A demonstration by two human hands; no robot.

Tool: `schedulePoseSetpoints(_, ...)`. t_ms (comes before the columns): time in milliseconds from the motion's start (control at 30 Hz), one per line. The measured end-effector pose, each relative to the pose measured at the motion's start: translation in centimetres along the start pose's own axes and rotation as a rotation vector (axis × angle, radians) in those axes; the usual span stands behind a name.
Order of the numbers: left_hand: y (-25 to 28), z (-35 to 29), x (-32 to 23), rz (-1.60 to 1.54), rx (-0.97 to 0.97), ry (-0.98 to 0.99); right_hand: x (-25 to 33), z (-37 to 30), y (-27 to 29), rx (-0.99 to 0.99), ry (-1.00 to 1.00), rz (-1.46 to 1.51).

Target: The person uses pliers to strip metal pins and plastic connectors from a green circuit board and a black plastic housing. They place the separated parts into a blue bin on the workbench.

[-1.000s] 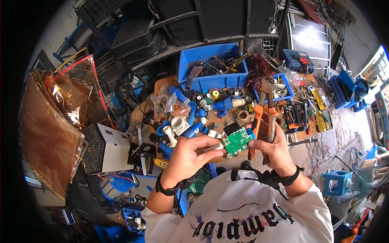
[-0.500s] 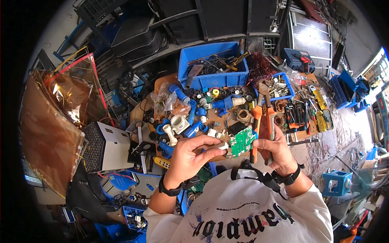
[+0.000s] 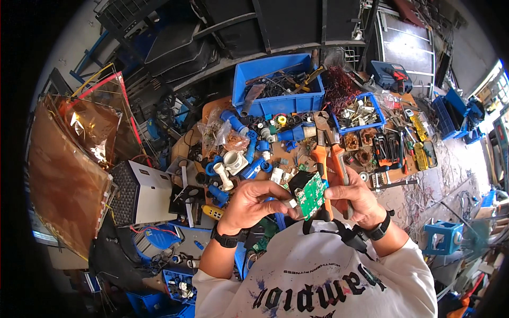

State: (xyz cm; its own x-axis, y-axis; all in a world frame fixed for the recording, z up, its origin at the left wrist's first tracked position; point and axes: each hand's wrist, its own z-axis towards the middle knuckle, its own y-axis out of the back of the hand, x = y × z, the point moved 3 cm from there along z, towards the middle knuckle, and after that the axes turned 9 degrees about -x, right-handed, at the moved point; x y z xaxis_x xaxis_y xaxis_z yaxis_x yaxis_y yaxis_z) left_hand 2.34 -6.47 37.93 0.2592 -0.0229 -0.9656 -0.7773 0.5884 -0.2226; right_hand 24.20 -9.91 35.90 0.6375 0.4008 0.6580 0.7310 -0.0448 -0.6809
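Note:
A green circuit board (image 3: 312, 198) is held up between my two hands, with a black block (image 3: 301, 181) at its far edge. My left hand (image 3: 249, 204) is closed, pinching a small white part (image 3: 292, 203) against the board's left edge; I cannot tell whether that part is fixed to it. In my right hand (image 3: 354, 199) are large cutting pliers with orange handles (image 3: 338, 161), their metal jaws pointing away from me. The right thumb also touches the board's right edge.
Blue and white plastic fittings (image 3: 233, 161) crowd the bench ahead. Behind them stands a blue crate (image 3: 278, 103) of tools and scrap; a smaller blue tray (image 3: 366, 126) of metal pieces sits to its right. Hex keys and screwdrivers (image 3: 389, 151) lie at the right.
The board has turned and tilted, moving slightly left and showing more of the black block. The pliers have shifted left with my right hand. My left fingers have come lower against the board.

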Motion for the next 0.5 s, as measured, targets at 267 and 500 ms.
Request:
schedulePoseSetpoints(267, -0.4, -0.2, -0.1, -0.006, -0.037, 0.025, 0.2, -0.4, -0.2, -0.008, -0.014, 0.008)
schedulePoseSetpoints(500, -0.5, -0.9, -0.2, 0.379, -0.265, -0.166, 0.7, -0.7, -0.2, -0.108, 0.147, -0.059)
